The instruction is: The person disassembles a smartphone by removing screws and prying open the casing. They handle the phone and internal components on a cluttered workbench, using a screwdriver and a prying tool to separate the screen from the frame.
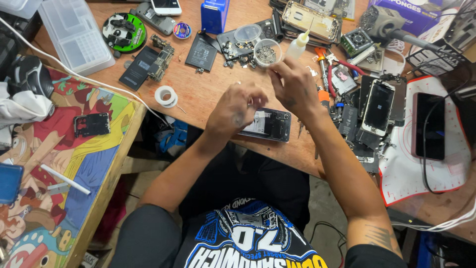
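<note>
1. Head view, hands: our left hand [237, 110] sits mid-bench w/ fingers curled in, knuckles up, hovering over the left end of an opened phone [270, 124]. Can't tell if it pinches anything; the fingertips are hidden.
2. Our right hand [293, 85] is just right of it and a bit farther, fingers drawn together toward the left hand. Something tiny may be betw. the tips, too small to tell. The two hands are nearly touching.
3. The opened phone lies flat at the near edge of the wooden bench [198, 92], back off, dark innards showing, partly under the left hand.
4. Containers: a small clear round cup [267, 52] just beyond the right hand holds a heap of tiny grey screws/bits. Left of it a clear round lid [247, 33] rests on a dark tray [233, 42] w/ more small metal parts loose on it.
5. Far left, a clear plastic compartment box [75, 33], lid shut; contents not clear. A blue box [214, 15] stands at the far edge.
6. A small squeeze bottle [299, 45] w/ pointed nozzle stands right of the cup.
7. Right side: a pile of phone screens and frames [377, 106], and a dark phone [429, 126] on a white mat [411, 173].
8. Left: tape roll [165, 96], circuit board [159, 62], and a cartoon-print table [74, 164] w/ a black phone frame [91, 124] on it.
</note>
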